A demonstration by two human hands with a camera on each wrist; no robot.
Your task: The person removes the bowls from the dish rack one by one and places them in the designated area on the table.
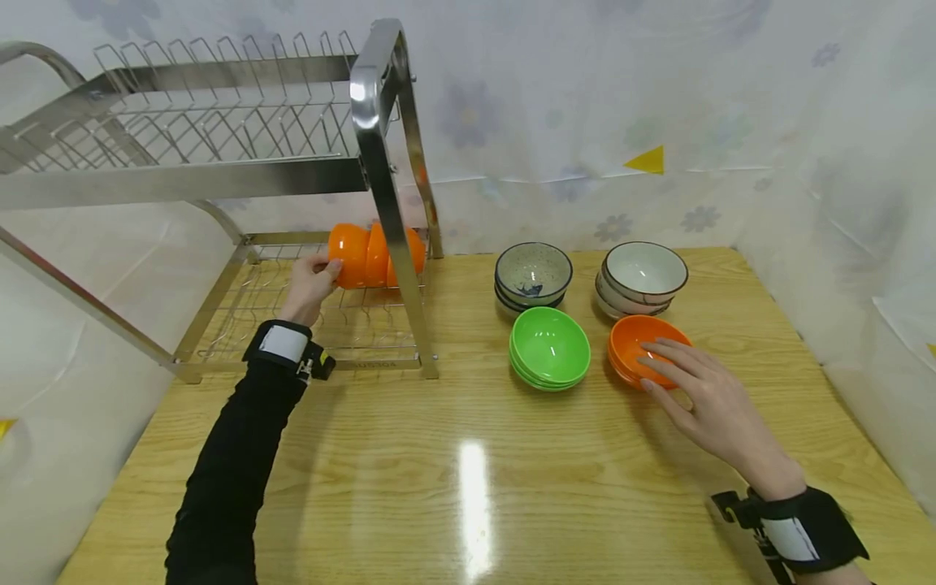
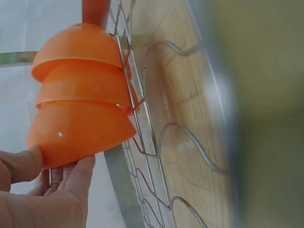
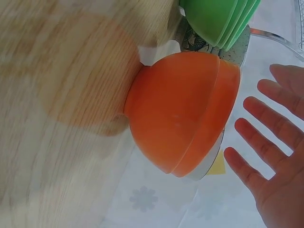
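Note:
On the lower tier of the metal dish rack, several orange bowls stand tipped on their sides in a row. My left hand pinches the nearest orange bowl at its rim, thumb on one side and fingers on the other. The wire shelf runs right beside these bowls. Over at the right, my right hand hovers with spread fingers above a small stack of orange bowls. In the right wrist view its fingertips are apart from the rim of that orange stack.
A stack of green bowls stands left of the orange stack. Behind them are speckled dark-rimmed bowls and white dark-rimmed bowls. The rack's upper tier overhangs the left side of the wooden table.

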